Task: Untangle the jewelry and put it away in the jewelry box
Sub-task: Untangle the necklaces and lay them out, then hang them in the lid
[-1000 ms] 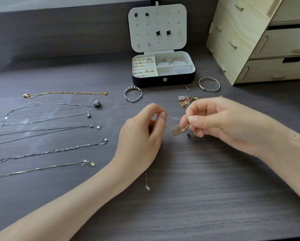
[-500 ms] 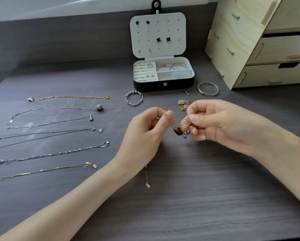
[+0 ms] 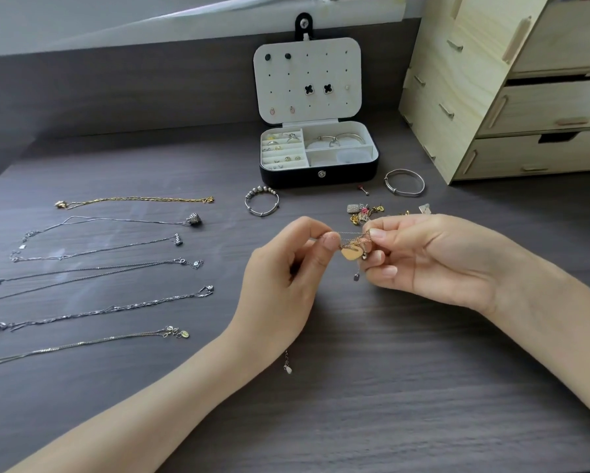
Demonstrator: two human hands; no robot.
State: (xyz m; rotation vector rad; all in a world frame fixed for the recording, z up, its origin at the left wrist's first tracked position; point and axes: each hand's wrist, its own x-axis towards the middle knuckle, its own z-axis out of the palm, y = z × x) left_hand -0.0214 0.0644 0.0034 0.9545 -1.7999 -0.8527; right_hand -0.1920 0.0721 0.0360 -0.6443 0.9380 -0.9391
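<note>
Two hands, the left hand (image 3: 280, 278) and the right hand (image 3: 433, 257), pinch one thin chain (image 3: 351, 233) with a heart pendant (image 3: 351, 253); a strong pull could tighten its knot.

Dark grey wood-grain counter (image 3: 389, 387) is filling most of the view, running from the near edge to the back. A matching dark back panel (image 3: 116, 93) is rising upright behind it. A white ledge (image 3: 116, 22) is sitting along the panel's top, slanting across the upper left. A pale plywood drawer unit (image 3: 464, 97) is standing on the counter at back right, its side panel showing slot-and-tab joints. The middle drawer (image 3: 556, 104) is showing a dark gap along its top edge. The bottom drawer (image 3: 532, 155) is showing a dark notch in its upper edge. Soft glare is lying on the counter's left part.
</note>
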